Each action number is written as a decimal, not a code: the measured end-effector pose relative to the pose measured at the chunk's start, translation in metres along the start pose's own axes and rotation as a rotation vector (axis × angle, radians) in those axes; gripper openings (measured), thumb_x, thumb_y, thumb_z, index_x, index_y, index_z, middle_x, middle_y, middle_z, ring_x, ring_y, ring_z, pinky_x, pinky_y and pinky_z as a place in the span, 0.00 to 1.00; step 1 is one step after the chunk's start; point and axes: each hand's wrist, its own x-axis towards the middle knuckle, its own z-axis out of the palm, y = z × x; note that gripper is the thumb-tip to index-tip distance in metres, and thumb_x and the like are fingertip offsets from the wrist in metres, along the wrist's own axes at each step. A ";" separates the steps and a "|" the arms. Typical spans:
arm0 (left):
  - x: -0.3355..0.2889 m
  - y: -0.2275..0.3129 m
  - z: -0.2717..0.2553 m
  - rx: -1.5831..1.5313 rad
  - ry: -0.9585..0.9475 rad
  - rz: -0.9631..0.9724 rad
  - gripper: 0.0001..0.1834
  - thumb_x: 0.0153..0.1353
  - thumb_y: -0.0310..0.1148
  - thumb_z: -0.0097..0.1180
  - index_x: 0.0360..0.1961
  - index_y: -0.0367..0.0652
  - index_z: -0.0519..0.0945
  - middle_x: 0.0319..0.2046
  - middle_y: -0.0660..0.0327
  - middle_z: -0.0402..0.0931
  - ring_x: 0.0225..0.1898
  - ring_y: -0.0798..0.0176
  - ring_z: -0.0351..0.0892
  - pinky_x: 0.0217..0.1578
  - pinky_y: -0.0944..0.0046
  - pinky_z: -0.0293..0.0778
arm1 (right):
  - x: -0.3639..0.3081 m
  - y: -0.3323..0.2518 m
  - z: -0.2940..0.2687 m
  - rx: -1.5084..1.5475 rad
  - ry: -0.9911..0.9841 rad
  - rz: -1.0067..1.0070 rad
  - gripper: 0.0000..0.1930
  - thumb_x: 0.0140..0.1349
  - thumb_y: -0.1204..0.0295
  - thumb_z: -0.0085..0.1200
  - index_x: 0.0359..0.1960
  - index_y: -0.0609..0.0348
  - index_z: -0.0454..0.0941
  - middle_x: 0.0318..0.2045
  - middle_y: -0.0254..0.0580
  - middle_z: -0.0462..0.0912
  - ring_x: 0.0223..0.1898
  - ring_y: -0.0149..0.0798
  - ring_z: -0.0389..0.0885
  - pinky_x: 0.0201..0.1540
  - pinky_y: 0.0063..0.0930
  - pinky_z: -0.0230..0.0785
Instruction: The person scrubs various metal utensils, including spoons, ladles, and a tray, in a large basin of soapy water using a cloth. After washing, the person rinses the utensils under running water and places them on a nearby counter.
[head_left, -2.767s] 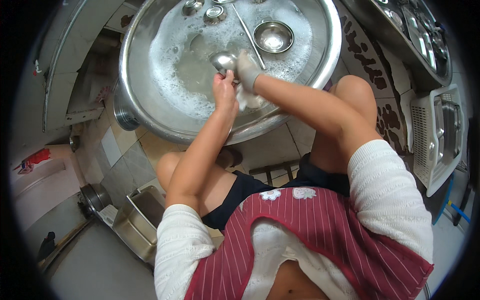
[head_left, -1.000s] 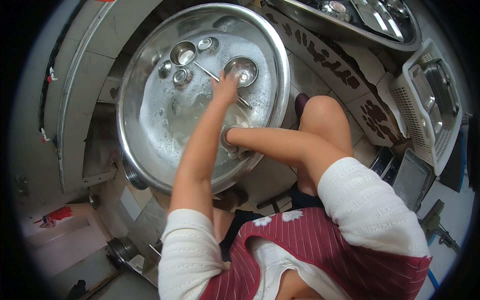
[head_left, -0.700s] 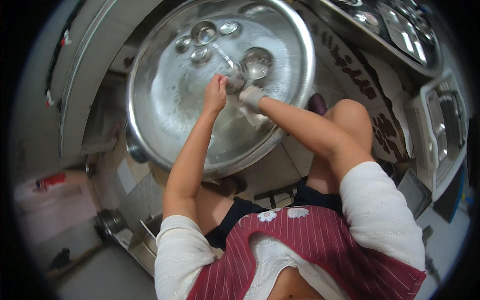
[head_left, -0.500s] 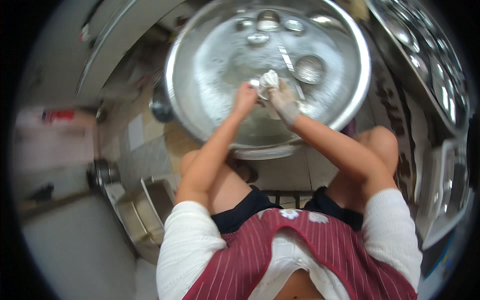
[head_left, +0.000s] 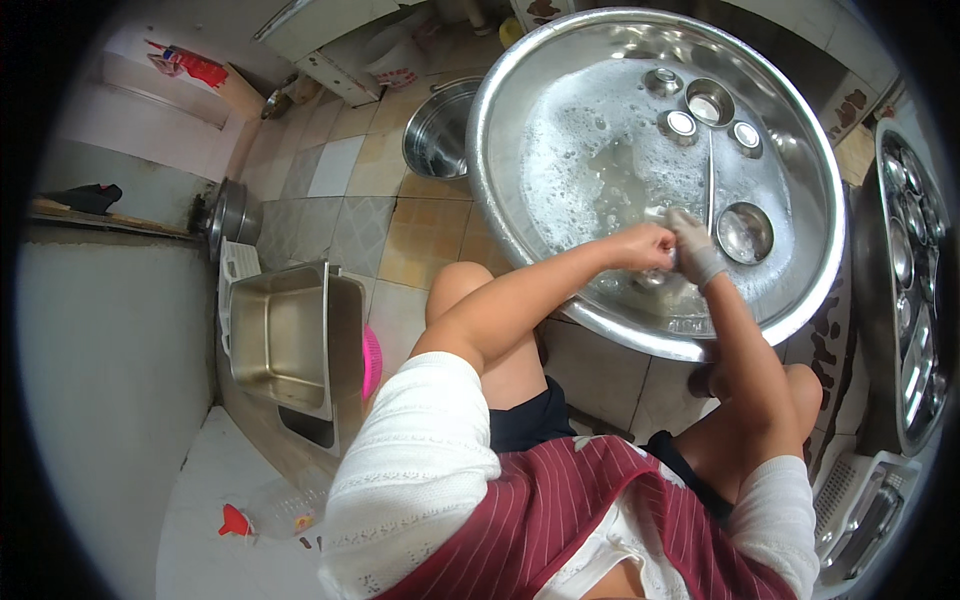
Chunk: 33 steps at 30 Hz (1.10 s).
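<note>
A wide round metal basin (head_left: 484,190) of sudsy water stands in front of me. Over its near side my bare left hand (head_left: 643,247) is closed, pressed against my right hand (head_left: 692,247), which wears a pale glove and is closed too. Motion blur and the fingers hide what they hold; something pale and shiny shows between them. Right of my hands lies a small round metal bowl (head_left: 745,233). A ladle (head_left: 710,102) rests with its handle pointing toward me. Around it are small metal cups, one (head_left: 678,126) nearer, one (head_left: 664,82) farther and one (head_left: 746,139) to the right.
On the right, a large metal tub (head_left: 872,300) holds metal ware, beside a white plastic basket (head_left: 838,490). A metal bucket (head_left: 440,135) touches the basin's left. At lower left stand a rectangular steel pan (head_left: 280,340), a pink colander (head_left: 372,360) and a plastic bottle (head_left: 285,508).
My view has turned left, so the basin appears farther right. My hands stay together over the near side of the basin. The white cloth at my right hand no longer shows clearly.
</note>
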 end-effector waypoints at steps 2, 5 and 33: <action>0.002 -0.003 0.003 -0.486 0.035 0.010 0.10 0.51 0.25 0.54 0.36 0.39 0.72 0.31 0.58 0.77 0.33 0.61 0.79 0.35 0.63 0.75 | -0.002 -0.019 -0.029 0.549 -0.461 0.589 0.28 0.66 0.49 0.34 0.48 0.61 0.74 0.44 0.51 0.79 0.44 0.48 0.78 0.47 0.47 0.72; 0.009 0.011 0.024 -0.912 0.426 0.057 0.13 0.52 0.22 0.54 0.39 0.39 0.70 0.32 0.61 0.75 0.32 0.65 0.77 0.37 0.66 0.76 | -0.032 -0.034 -0.008 0.650 -0.249 0.372 0.26 0.65 0.53 0.29 0.42 0.58 0.76 0.35 0.46 0.81 0.37 0.44 0.80 0.44 0.50 0.73; 0.014 -0.039 0.000 -0.770 0.046 -0.746 0.44 0.61 0.67 0.29 0.62 0.37 0.57 0.54 0.41 0.65 0.52 0.40 0.71 0.50 0.40 0.73 | -0.029 -0.033 0.012 -1.340 0.097 -0.045 0.12 0.52 0.68 0.57 0.38 0.53 0.82 0.40 0.42 0.83 0.42 0.42 0.83 0.41 0.38 0.75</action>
